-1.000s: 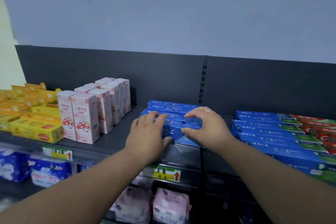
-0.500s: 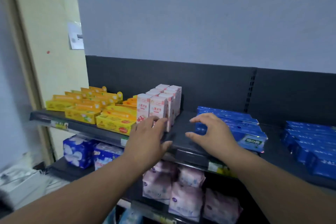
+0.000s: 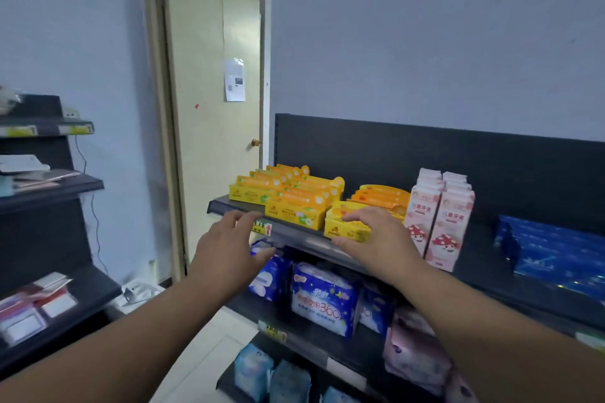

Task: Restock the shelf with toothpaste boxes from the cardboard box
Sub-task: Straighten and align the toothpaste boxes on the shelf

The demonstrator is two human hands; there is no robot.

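Two empty hands hover before the shelf (image 3: 304,241).
The left hand (image 3: 229,239) and right hand (image 3: 379,239) are loose-fingered, gripping nothing; the right one is in front of a yellow box (image 3: 345,231). The blue toothpaste boxes (image 3: 559,252) lie stacked on the shelf, right of the pink cartons (image 3: 438,222).

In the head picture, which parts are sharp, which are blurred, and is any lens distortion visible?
Head view: the yellow boxes and pink mushroom boxes are fairly sharp; the red-and-white packets at lower left and the pink packs at lower right are smeared by motion; the door frame leans, probably wide-angle distortion.
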